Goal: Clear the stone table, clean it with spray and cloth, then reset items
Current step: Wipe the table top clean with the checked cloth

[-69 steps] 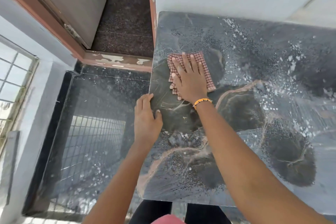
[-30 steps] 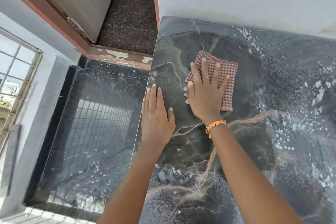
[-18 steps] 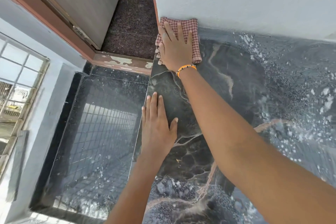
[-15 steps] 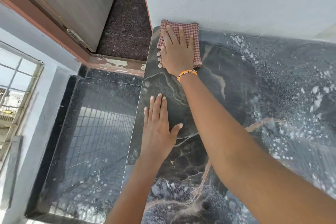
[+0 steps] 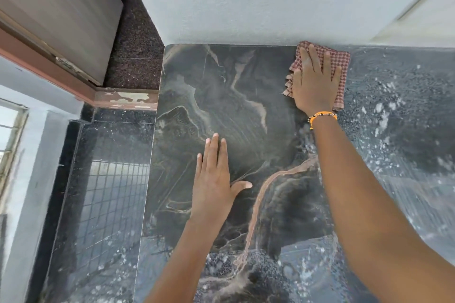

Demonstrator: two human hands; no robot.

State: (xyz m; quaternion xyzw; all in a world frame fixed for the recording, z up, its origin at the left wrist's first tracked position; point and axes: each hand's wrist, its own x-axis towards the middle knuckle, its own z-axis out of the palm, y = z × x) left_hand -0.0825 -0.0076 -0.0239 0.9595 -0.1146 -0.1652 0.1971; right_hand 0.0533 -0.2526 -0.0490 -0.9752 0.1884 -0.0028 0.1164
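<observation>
Cloth (image 5: pixel 338 66) is what I see first, a red-checked square lying on the stone table (image 5: pixel 221 96) in the upper right of the frame, its far edge touching the white wall (image 5: pixel 246 0). My right hand (image 5: pixel 314 83) lies flat on top of it, fingers straight and a little spread, pressing it onto the stone rather than gripping it; the cloth shows past the fingertips and along the right side of the hand, with a ragged edge sticking out at the left beside the thumb. An orange band (image 5: pixel 322 115) sits on that wrist, and the forearm runs down to the lower right corner of the frame. My left hand (image 5: pixel 213 184) is well apart from the cloth, lower and to the left, near the middle of the frame. It rests palm down on bare stone, fingers straight and close together, thumb stuck out to the right, holding nothing. Between the two hands the stone is dark and smooth with pale veins. To the right of the cloth and along the bottom of the frame the surface is speckled with whitish spots (image 5: pixel 384 115). At the left the table edge drops to a glossy dark floor (image 5: pixel 103 179). A door (image 5: pixel 61 7) fills the upper left corner, with a chipped reddish frame (image 5: pixel 123 98) below it.
</observation>
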